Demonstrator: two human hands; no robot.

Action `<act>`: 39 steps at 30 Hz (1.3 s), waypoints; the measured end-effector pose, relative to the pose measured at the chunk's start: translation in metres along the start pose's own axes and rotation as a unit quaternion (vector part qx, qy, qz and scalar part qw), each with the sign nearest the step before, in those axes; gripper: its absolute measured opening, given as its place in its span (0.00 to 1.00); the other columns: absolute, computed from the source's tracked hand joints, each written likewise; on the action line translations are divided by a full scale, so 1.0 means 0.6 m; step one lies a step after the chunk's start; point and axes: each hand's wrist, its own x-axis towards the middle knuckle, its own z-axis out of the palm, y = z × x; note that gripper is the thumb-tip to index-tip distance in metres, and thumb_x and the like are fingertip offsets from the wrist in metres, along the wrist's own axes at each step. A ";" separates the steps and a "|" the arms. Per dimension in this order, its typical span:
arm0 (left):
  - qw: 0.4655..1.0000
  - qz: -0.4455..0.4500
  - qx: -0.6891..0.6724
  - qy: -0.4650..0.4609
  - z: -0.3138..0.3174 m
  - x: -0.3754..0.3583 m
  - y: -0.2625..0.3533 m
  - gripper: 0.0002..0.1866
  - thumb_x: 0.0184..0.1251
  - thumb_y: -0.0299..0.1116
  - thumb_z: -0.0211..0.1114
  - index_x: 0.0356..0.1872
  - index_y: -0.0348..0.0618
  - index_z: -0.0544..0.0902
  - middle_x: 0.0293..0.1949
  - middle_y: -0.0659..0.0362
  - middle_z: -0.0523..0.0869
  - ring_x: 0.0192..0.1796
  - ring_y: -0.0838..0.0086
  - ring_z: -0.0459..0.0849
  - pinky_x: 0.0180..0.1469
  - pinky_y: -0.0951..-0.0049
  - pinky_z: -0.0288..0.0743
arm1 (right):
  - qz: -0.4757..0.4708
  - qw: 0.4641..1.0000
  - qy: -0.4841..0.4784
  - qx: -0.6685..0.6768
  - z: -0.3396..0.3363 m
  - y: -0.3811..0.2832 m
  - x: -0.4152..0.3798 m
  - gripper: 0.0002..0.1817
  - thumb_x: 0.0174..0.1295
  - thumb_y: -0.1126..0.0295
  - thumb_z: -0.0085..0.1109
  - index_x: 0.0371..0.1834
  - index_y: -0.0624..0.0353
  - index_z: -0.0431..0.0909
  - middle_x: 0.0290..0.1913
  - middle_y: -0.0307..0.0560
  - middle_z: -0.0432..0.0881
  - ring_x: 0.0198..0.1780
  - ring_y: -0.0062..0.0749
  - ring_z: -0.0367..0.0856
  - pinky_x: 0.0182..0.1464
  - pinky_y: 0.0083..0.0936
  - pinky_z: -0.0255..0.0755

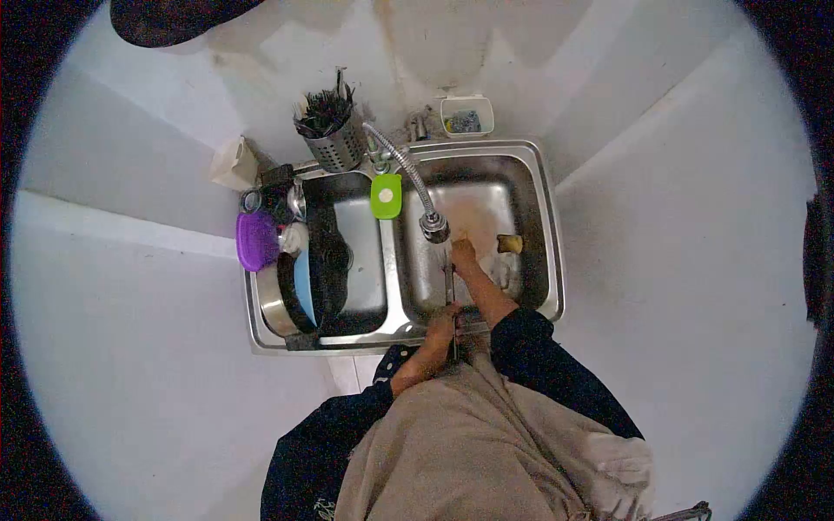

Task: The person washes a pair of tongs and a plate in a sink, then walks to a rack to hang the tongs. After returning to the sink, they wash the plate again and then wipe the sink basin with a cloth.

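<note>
I stand at a steel double sink. My left hand is at the front rim of the right basin, closed around one end of a long thin metal utensil. My right hand reaches into the right basin and touches the far end of that utensil, right under the head of the flexible faucet. What kind of utensil it is cannot be made out. A yellowish sponge lies in the basin just right of my right hand.
The left basin holds a black pan and a blue plate. A purple lid, a green item on the divider, a metal cutlery holder, a white tub and a white jug surround the sink.
</note>
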 end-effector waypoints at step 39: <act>0.991 -0.018 -0.133 -0.022 0.007 0.022 0.030 0.15 0.69 0.48 0.49 0.33 0.48 0.72 0.19 0.65 0.71 0.14 0.78 0.66 0.14 0.77 0.61 | 0.237 0.809 -0.147 0.518 -0.160 -0.174 -0.066 0.12 0.57 0.66 0.54 0.37 0.64 0.74 0.25 0.53 0.79 0.22 0.40 0.78 0.23 0.36 0.73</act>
